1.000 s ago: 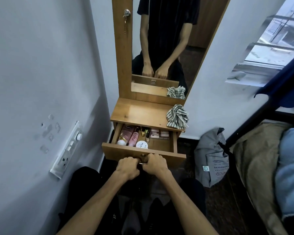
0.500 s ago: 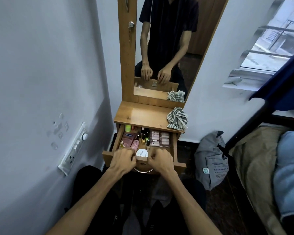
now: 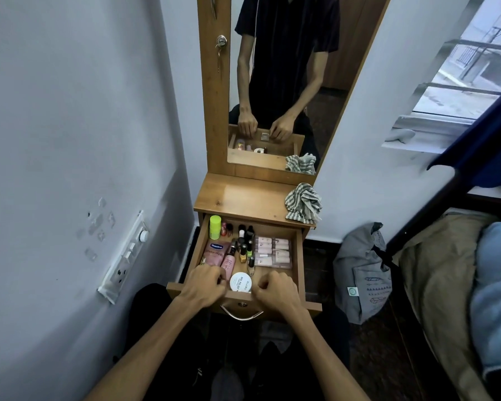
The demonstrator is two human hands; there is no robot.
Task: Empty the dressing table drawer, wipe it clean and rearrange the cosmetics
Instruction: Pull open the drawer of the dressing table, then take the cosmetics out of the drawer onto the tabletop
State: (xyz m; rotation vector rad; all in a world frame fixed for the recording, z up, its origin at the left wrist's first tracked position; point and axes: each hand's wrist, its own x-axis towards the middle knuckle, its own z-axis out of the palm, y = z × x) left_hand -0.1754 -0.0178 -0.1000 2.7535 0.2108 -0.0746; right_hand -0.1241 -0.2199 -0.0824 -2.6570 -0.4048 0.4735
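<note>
Below the mirror (image 3: 275, 82), I see the drawer (image 3: 298, 256) pulled out from the dressing table (image 3: 243, 198), cosmetics packed inside. My left hand (image 3: 204, 286) and right hand (image 3: 275, 292) rest on its front edge, fingers curled over the rim on either side of the white round jar (image 3: 240, 282). I judge the jar light, rigid and smooth: best pinched across its lid. The nail polish bottles (image 3: 245, 247) look glassy, breakable and easily toppled, so I would lift each by the cap. The pink tubes (image 3: 220, 256) should yield when squeezed; hold mid-body. The striped cloth (image 3: 302, 202), soft and crumpled, lies on the tabletop, untouched.
</note>
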